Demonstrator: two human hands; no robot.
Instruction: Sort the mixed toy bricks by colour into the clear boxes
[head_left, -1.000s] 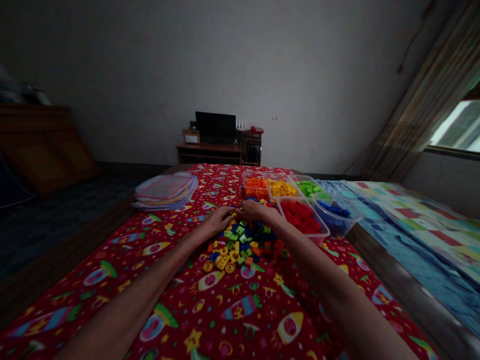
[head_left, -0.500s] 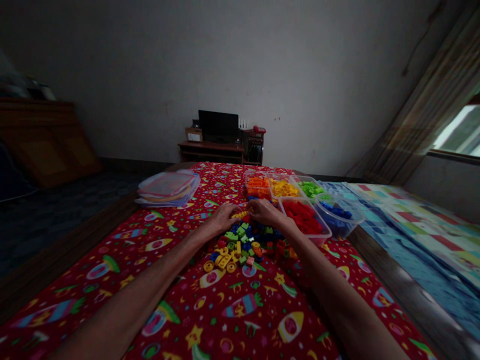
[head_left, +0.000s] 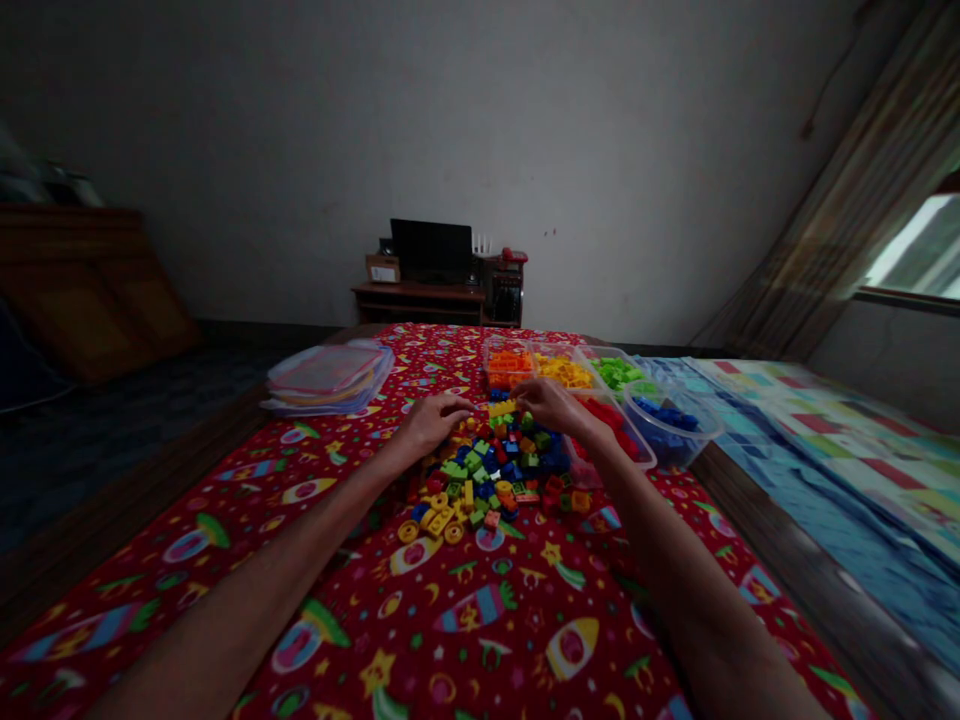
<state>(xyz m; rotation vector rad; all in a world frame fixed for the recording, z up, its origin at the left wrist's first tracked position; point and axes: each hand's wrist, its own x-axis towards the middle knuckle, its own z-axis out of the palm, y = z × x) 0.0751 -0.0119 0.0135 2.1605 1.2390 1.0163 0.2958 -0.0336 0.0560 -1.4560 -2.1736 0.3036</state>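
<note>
A pile of mixed toy building bricks [head_left: 480, 470], green, blue, yellow, red and orange, lies on the red patterned cloth. My left hand [head_left: 429, 424] is at the pile's far left side, thumb and forefinger reaching right, slightly apart, with nothing plainly held. Over the far right of the pile, my right hand [head_left: 551, 403] has its fingers drawn together at the end of a long yellow brick [head_left: 502, 408]. In front of its wrist is the clear tub of red bricks [head_left: 649, 462], partly hidden by my forearm.
Clear tubs of orange bricks [head_left: 509, 366], yellow bricks [head_left: 564, 372] and green bricks [head_left: 618, 375] stand behind. A round tub [head_left: 709, 432] holds blue bricks. Stacked lids [head_left: 326, 375] lie at the left. Beyond the table are a monitor [head_left: 431, 249] and a bed [head_left: 825, 450].
My hands have moved apart. The right has gone up and away with the yellow brick, and the left has drawn back to the left, uncovering more of the pile.
</note>
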